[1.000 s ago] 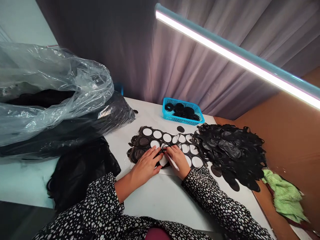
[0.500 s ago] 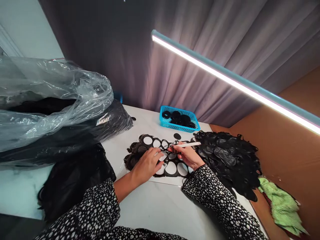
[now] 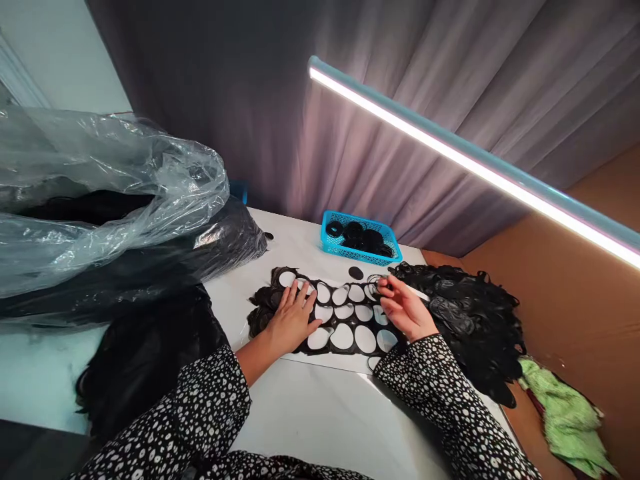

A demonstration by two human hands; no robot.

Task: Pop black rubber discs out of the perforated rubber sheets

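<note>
A black sheet with rows of round cut-outs [image 3: 354,329] lies flat on the table, white showing through its holes. My left hand [image 3: 291,321] rests on its left part, fingers spread, holding nothing. Over the sheet's right end, my right hand [image 3: 407,310] is closed around a slim white pen-like stick [image 3: 420,294], whose tip is hidden. Thin black rings [image 3: 375,279] show beside its fingertips; whether they are held I cannot tell. One loose black disc [image 3: 356,273] lies just beyond the sheet.
A blue basket [image 3: 327,245] of black round pieces stands at the back. To the right is a heap of black cut scraps [image 3: 460,313]. A clear plastic bag [image 3: 190,180] with black material fills the left. A lit tube lamp [image 3: 450,157] hangs above; green cloth [image 3: 570,413] lies at right.
My right hand has moved right with the white stick, away from the sheet's middle. My left hand has shifted slightly left and flattened onto the sheet, fingers spreading.
</note>
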